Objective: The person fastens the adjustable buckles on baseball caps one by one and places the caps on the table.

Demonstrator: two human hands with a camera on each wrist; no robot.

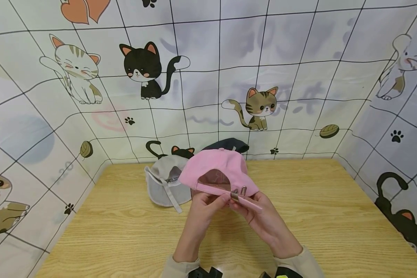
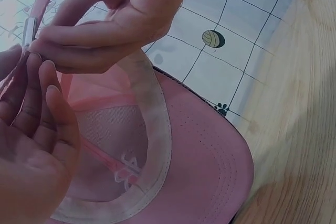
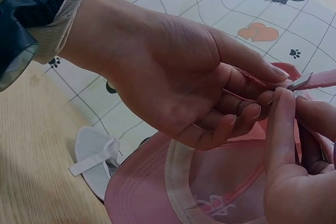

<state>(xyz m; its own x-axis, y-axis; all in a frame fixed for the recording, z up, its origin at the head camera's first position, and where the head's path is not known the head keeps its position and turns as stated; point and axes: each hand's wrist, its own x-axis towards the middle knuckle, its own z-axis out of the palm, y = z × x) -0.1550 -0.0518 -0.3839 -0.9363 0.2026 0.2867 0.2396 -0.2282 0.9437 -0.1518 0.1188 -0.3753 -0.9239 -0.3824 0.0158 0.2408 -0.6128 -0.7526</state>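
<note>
A pink baseball cap is held up above the table, its back opening and adjustable strap facing me. My left hand grips the strap from the left, its thumb lying near the metal buckle. From the other side, my right hand pinches the strap's loose end by the buckle. In the left wrist view the fingertips of both hands meet around the metal buckle. The cap's inner sweatband and pink brim show below the hands there. Fingers partly hide the strap.
A light grey cap with a hanging strap lies to the left on the wooden table. Behind the pink cap sits a dark cap, mostly hidden. Cloth walls with cat drawings surround the table's back and sides.
</note>
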